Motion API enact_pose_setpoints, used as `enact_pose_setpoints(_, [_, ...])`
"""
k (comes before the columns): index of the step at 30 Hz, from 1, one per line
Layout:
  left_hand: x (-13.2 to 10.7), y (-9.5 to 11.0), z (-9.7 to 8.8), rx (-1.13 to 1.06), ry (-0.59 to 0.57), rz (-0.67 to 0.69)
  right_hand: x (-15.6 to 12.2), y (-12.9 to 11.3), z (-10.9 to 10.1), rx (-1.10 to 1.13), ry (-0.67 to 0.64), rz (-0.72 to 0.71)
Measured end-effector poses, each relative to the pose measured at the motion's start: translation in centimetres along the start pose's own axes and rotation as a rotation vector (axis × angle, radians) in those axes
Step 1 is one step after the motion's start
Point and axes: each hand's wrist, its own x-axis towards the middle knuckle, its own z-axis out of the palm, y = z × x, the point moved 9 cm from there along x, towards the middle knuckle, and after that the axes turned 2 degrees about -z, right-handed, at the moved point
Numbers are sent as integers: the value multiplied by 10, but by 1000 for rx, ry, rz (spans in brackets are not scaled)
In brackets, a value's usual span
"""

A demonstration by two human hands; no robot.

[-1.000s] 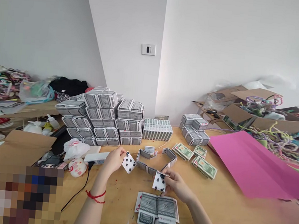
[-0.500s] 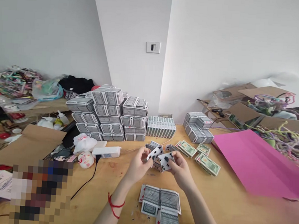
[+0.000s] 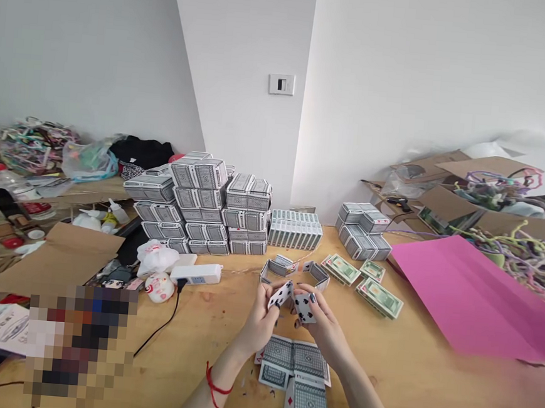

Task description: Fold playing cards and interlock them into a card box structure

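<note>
My left hand (image 3: 264, 313) pinches a black-suited playing card (image 3: 280, 294) between thumb and fingers. Just to its right, my right hand (image 3: 319, 314) grips another black-suited playing card (image 3: 305, 308), tilted, its face toward me. The two cards come close at their upper edges; whether they join there I cannot tell. Right behind my hands stands a ring of folded playing cards (image 3: 318, 274) on the wooden table (image 3: 204, 356). Nearer to me, patterned card backs (image 3: 309, 407) lie flat between my forearms, with a few red diamond edges showing.
Stacked blocks of folded cards (image 3: 202, 198) rise at the back left, a smaller stack (image 3: 363, 233) at the back right. Green card packs (image 3: 379, 297) lie right of my hands, beside a pink sheet (image 3: 458, 294). A power strip (image 3: 203, 274) with a black cord sits left.
Both hands have drawn slightly toward me and lower, away from the card ring, which now shows more fully. The two cards are turned more upright and sit closer together.
</note>
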Motion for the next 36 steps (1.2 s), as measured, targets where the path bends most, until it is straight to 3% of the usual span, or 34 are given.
enact_pose_setpoints(5, [-2,-1,11,39,10,58,-5,2,9,-138,-13,-32])
enact_pose_setpoints(9, [-5,11,5,170,35,155,-6,5,12,-52,-17,-31])
enact_pose_setpoints(13, [-10,25,7,221,-41,233,-4,7,13,61,0,10])
enact_pose_setpoints(17, [-15,23,19,283,-165,247,-6,6,12,217,27,87])
enact_pose_setpoints(22, [-16,26,26,383,-203,270,-5,3,5,320,84,101])
enact_pose_setpoints(28, [-15,34,24,565,-127,346,-4,8,-3,188,146,75])
enact_pose_setpoints(36, [-14,25,20,791,-9,415,-6,3,10,-58,101,13])
